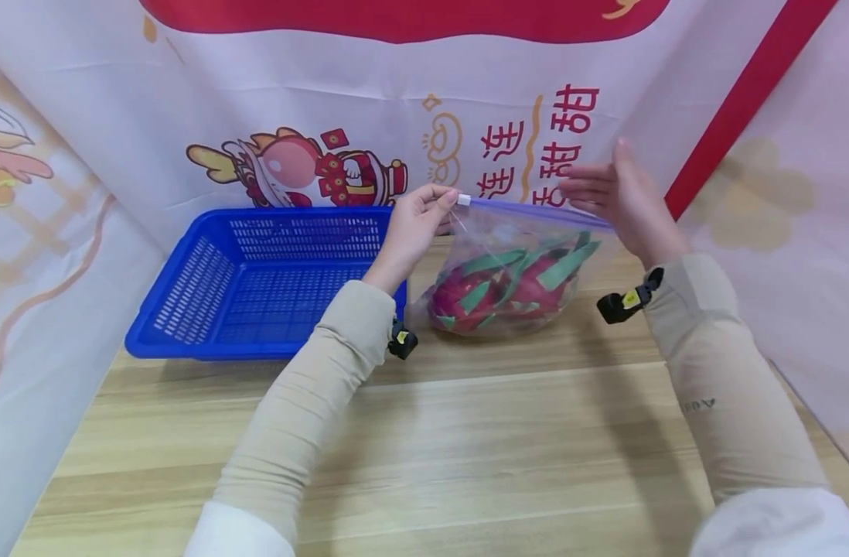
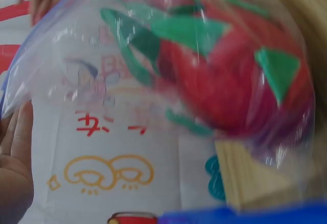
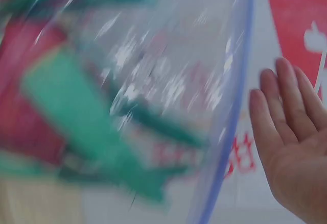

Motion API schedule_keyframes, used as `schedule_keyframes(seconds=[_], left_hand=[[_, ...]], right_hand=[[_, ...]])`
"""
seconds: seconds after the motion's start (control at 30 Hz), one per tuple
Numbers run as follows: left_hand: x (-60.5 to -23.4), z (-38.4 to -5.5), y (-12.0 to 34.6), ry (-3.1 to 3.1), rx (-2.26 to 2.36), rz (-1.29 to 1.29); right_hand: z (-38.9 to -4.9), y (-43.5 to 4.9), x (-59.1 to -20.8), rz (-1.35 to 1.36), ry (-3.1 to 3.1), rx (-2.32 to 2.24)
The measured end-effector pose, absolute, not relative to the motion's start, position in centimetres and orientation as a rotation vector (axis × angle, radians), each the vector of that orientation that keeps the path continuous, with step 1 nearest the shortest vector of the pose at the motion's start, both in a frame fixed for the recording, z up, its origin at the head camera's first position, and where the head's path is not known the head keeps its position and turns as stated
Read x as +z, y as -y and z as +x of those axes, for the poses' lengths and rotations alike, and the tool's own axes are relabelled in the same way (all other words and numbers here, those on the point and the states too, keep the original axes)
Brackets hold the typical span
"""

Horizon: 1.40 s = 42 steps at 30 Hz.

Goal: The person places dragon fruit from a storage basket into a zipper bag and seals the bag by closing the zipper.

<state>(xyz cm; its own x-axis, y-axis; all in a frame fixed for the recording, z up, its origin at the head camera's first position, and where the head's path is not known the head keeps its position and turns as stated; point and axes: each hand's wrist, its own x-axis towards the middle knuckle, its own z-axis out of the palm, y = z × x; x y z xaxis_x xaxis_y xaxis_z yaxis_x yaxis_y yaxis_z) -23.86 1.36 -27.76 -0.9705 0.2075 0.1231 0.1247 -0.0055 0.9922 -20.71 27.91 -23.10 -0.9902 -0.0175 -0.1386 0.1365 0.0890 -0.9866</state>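
Note:
A clear zip bag [image 1: 483, 226] with a purple-blue zip edge holds red dragon fruits [image 1: 459, 298] with green leaf-like flaps. At the bag's upper left corner, beside the white slider [image 1: 464, 199], my left hand [image 1: 417, 228] pinches the edge between thumb and fingers. My right hand [image 1: 629, 197] is held near the bag's upper right end, its fingers straight and nothing in its grasp. In the right wrist view, those fingers [image 3: 286, 106] appear apart from the zip edge. Whether the bag's underside touches the table cannot be told.
A blue plastic basket [image 1: 257, 352] with slotted walls stands left of the bag, with nothing visible inside. Beneath everything is a wood-patterned table [image 1: 466, 456]. Behind it hangs a printed white cloth [image 1: 313, 73] with red characters and cartoon figures.

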Motion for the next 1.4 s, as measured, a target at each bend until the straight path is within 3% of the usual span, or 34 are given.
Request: schedule_keyframes(seconds=[0.43, 0.97, 1.4], left_hand=[[-26.7, -23.7, -0.3, -2.286, 1.871, 0.511], [-26.4, -23.1, -0.5, -2.706, 1.57, 0.57], [-26.6, -23.0, -1.2, -2.537, 1.795, 0.506]], right_hand=[[-22.1, -20.2, -21.6, -0.351, -2.628, -1.218], [-22.2, -17.5, -20.9, -0.15, -2.797, -1.023], [-22.5, -20.6, -21.4, -0.2, -2.78, -0.954]])
